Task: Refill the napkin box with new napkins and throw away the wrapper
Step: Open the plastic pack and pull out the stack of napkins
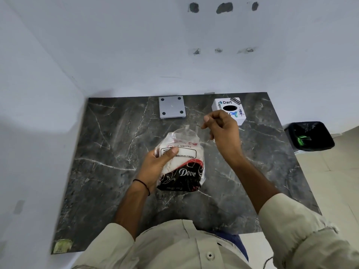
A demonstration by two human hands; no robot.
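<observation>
Head view of a wrapper being opened at a dark marble-patterned table (108, 133) set into a corner of pale walls. The napkin pack (181, 162) sits at the table's centre, directly ahead of the person, its long axis running away from the body, with the printed dark end nearest and the clear, loosened end of the wrapper (184, 133) pointing toward the far wall. The left hand (157, 166) grips the pack's left flank, thumb pressed across the label on top. The right hand (221, 131) is raised just beyond and to the right of the open end, fingers curled with thumb and forefinger pinched together; it appears to pinch a thin edge or strip of clear film, though the film is too faint to confirm. The napkin box (229, 110), white with stickers and a dark round opening on top, stands at the far right, just behind the right hand, making that hand the nearer one for the coming transfer; the napkins would have to travel forward and rightward from the pack. A grey square plate (172, 109) with four dark dots lies at the far edge, well apart from the box. A black-lined bin (310, 135) stands on the tiled floor just off the table's right side, on the right hand's side for discarding the wrapper.
</observation>
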